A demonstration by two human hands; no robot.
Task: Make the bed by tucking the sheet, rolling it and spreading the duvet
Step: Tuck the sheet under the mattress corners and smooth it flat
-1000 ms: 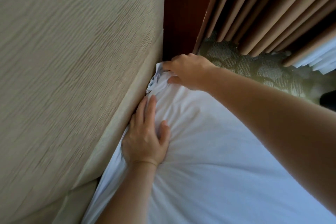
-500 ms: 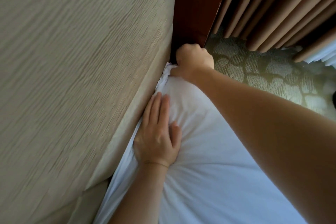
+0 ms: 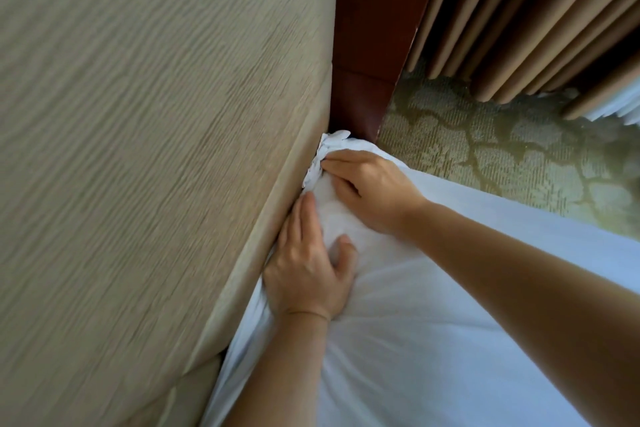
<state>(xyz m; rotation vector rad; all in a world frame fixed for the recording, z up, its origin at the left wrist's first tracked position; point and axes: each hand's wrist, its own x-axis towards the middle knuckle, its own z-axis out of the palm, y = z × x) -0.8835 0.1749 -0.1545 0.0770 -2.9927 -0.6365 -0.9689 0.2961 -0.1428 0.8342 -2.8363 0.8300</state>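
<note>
The right hand (image 3: 374,191) drew back from the mattress corner and closed its fingers (image 3: 343,162) on the bunched sheet (image 3: 320,158) beside the headboard (image 3: 138,149).

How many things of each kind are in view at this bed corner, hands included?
Hands: 2 (left hand, right hand)
Sheet: 1
Headboard: 1
Wooden panel: 1
Curtain: 1
Carpet: 1
Total: 7
</note>
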